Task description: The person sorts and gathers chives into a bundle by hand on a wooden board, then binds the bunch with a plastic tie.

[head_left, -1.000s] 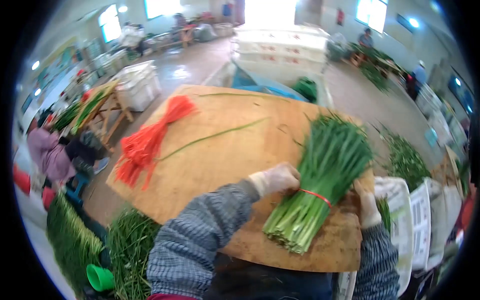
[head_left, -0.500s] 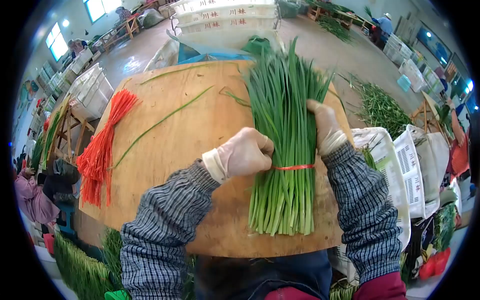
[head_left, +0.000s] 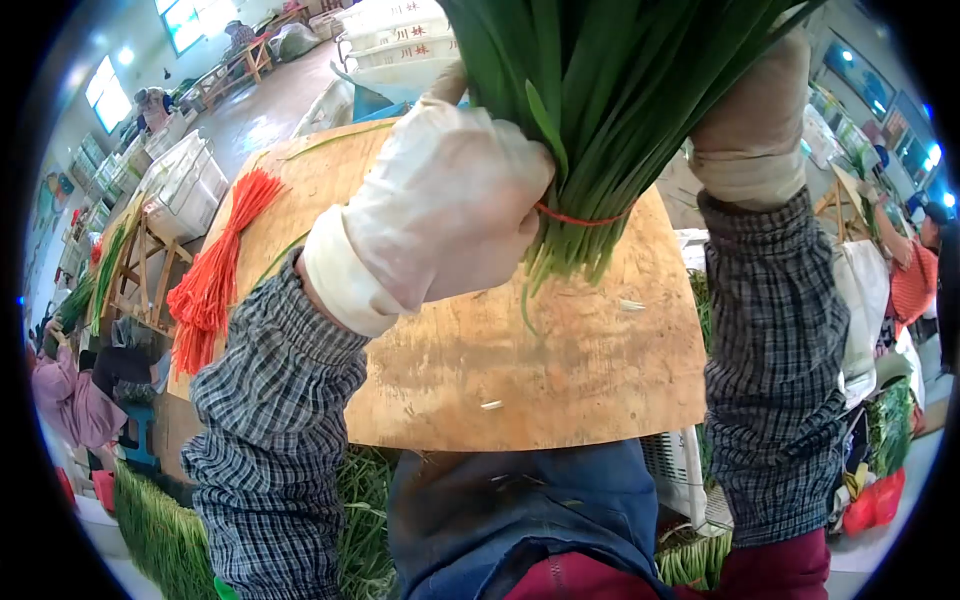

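A thick bunch of garlic chives (head_left: 600,120) is lifted above the wooden board, close to the camera, its leaf tips running out of the top of the view. A red tie (head_left: 583,219) circles it near the cut stem ends, which point down towards me. My left hand (head_left: 440,205), in a whitish glove, is closed on the bunch's left side just above the tie. On the other side my right hand (head_left: 755,125), gloved too, holds the leaves; its fingertips are hidden behind them. Left of my left hand, a bundle of red ties (head_left: 218,275) lies on the board.
The wooden board (head_left: 520,390) carries a loose leaf and small stem scraps. Stacked white crates (head_left: 400,45) stand beyond it, with another white crate (head_left: 185,185) at the left. Piled greens (head_left: 165,530) lie low at left. A person in red (head_left: 912,265) is at right.
Both hands have raised the tied bunch off the board towards the camera, its stem ends now higher in view. My left hand has moved up and left.
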Motion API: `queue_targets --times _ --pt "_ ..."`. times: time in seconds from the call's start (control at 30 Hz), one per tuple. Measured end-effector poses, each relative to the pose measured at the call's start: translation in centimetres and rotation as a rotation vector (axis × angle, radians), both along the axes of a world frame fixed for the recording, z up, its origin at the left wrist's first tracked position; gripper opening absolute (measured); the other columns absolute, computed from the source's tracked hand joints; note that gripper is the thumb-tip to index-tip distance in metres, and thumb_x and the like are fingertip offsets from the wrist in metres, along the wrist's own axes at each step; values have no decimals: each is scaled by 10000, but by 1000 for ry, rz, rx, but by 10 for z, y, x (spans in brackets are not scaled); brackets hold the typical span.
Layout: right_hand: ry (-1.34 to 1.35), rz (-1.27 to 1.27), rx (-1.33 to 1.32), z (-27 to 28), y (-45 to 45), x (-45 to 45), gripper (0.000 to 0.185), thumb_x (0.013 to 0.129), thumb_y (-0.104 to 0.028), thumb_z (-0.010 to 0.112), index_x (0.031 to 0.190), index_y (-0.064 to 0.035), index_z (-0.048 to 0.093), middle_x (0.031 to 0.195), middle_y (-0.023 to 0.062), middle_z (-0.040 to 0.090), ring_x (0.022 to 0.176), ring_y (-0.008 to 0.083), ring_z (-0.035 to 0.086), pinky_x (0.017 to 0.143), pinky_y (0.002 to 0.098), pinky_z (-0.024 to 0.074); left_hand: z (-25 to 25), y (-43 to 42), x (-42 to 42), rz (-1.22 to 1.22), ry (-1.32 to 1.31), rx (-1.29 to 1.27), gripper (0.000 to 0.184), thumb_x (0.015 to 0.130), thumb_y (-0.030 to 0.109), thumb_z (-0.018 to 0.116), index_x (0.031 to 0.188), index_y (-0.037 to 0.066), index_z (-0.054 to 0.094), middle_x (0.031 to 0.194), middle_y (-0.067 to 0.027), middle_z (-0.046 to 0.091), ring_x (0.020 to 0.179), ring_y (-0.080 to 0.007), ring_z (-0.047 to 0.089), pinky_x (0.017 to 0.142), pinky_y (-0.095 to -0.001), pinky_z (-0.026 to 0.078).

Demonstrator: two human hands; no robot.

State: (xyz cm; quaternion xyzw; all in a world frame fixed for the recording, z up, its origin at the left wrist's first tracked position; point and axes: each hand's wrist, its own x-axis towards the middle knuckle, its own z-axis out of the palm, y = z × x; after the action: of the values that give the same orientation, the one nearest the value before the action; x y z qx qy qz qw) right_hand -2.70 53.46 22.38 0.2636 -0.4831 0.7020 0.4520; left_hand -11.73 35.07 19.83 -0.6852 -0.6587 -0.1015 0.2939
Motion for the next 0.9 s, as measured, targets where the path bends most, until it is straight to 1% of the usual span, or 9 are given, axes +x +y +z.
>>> queue_targets --times 0.13,0.23,0.3,0.37,0.6,0.73,0.83,0.87,0.9 --pt "-40 -355 -175 -102 39 -16 405 889 -399 468 1099 -61 544 998 44 588 897 159 554 763 292 470 -48 0 -2 -18 26 -92 91 611 138 533 610 55 571 566 -104 528 621 -274 570 917 -436 404" --pt "-21 -243 -89 -119 15 -13 466 891 -458 452 1139 -70 522 1009 48 576 899 163 564 745 304 495 -99 1 -13 -98 -34 -46 117 605 157 556 632 48 587 580 -116 533 637 -276 573 949 -437 379" --pt "-165 -307 -264 -102 -17 -4 404 865 -388 498 1061 -39 545 935 54 594 797 154 574 659 294 496 -97 5 -14 -89 -67 -21 116 601 155 551 620 47 590 571 -112 527 626 -280 566 929 -429 392" --pt "-155 -471 -10 -78 -10 -3 302 806 -273 595 899 14 597 796 55 611 646 126 566 548 259 465 -65 -3 -1 -39 -151 -135 123 620 140 533 642 38 597 601 -117 539 641 -294 562 893 -406 409" --pt "-142 -420 -234 -92 -13 -11 225 796 -208 543 766 9 592 724 74 615 582 131 553 517 249 438 -101 5 -5 -72 -184 -67 100 624 139 533 645 63 595 604 -95 568 633 -268 594 992 -458 330" --pt "-180 -592 228 -65 -6 -16 166 884 -147 494 951 -22 580 802 51 596 655 151 585 530 251 491 -94 11 3 -50 -379 91 83 632 122 540 648 55 587 661 -116 575 727 -296 585 943 -447 378" --pt "-424 -786 791 -14 -17 -26 143 789 -60 553 889 29 605 736 87 625 594 150 595 548 259 490 -88 5 25 -45 -655 272 86 643 104 542 655 23 570 658 -137 563 728 -318 575 843 -444 411" --pt "-760 -484 298 -2 -27 -43 273 689 -215 646 775 44 657 731 136 652 633 184 628 607 287 500 -85 1 35 -18 -754 293 89 644 99 542 661 16 569 657 -142 562 726 -324 572 812 -443 423" --pt "-709 -546 592 1 -26 -60 317 664 -248 656 803 36 661 735 154 655 655 203 639 641 304 507 -85 -1 45 15 -870 342 99 685 70 534 712 -7 591 675 -162 575 690 -324 578 691 -412 455"
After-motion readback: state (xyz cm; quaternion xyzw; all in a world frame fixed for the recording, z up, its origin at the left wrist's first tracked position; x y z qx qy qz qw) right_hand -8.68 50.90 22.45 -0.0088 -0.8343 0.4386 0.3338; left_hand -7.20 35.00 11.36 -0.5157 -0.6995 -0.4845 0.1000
